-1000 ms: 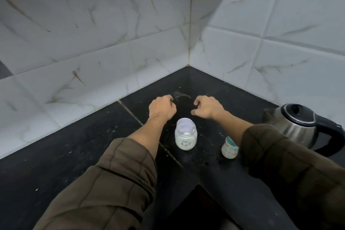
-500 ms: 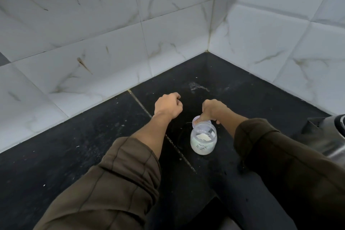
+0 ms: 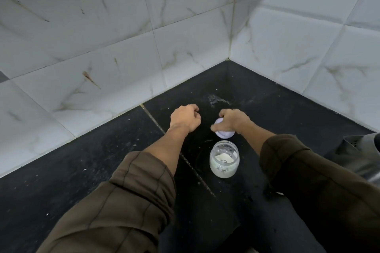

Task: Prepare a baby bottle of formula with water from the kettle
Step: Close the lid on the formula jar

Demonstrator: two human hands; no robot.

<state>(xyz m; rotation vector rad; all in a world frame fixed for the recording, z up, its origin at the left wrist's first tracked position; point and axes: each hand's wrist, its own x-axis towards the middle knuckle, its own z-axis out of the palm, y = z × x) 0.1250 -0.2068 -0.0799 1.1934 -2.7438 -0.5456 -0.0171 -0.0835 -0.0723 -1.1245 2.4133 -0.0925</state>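
Note:
A small clear jar (image 3: 224, 160) with white formula powder inside stands open on the black counter (image 3: 102, 170). Just beyond it my right hand (image 3: 232, 120) grips the jar's pale lilac lid (image 3: 224, 134), held low over the counter. My left hand (image 3: 185, 118) is a loose fist holding nothing, to the left of the lid. The steel kettle (image 3: 362, 156) shows only as a sliver at the right edge. The baby bottle is out of sight.
White marble-look tiled walls (image 3: 123, 47) meet in a corner behind the hands. A seam (image 3: 152, 117) runs diagonally across the counter, passing left of the jar. White specks and a pale smear (image 3: 216, 99) lie on the counter near the corner.
My right hand has taken the lid off the jar and moved it away behind the jar. The view has swung left, so the kettle and the small bottle slid out of frame.

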